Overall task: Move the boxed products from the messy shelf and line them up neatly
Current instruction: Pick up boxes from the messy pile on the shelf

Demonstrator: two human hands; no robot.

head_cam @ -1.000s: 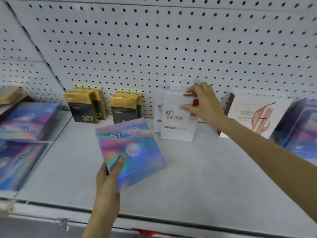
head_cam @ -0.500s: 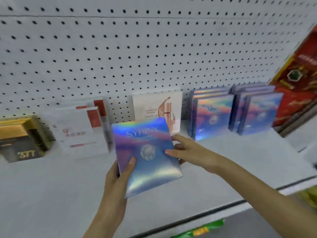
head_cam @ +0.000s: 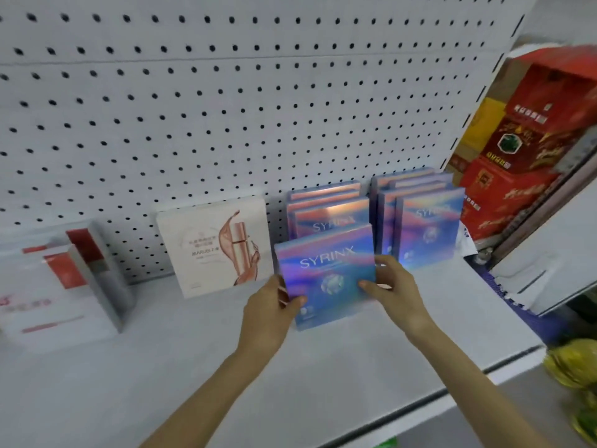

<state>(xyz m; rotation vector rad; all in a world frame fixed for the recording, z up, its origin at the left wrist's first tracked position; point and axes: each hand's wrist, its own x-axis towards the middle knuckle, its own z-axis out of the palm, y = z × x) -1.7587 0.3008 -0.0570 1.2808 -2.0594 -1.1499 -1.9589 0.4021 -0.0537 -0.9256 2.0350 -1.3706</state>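
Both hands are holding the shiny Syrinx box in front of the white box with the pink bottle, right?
No. The head view shows the left hand and right hand holding the Syrinx box in front of the row of matching boxes; the white box stands to its left.

White pegboard wall (head_cam: pixel 226 101) (dark holes)

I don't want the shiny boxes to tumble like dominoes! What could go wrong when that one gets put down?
The shiny box, pinched by the left hand and right hand, is right in front of the row of matching boxes; a hard push might tip them.
The left hand is close to the white box and might bump it.
Let go too early, the box may flop onto the shelf.
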